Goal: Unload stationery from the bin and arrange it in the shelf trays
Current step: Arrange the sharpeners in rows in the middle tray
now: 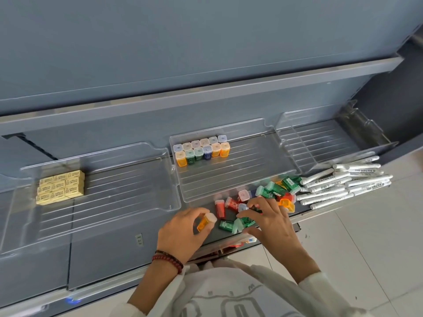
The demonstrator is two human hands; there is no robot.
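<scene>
One orange case (204, 223), gripped cap-forward in the nearer left hand (180, 229), lies straight below the middle tray (229, 179) rows, while the right hand (272, 223) pinches a green case (248, 221).

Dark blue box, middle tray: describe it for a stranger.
On the shelf, the middle clear tray holds two rows of capped boxes back left. Fourth from left in the front row is the dark blue box, its neighbours green and orange.

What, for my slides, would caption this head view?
Left hand holds an orange case; right hand pinches a green case among loose ones by a part-filled tray.
</scene>
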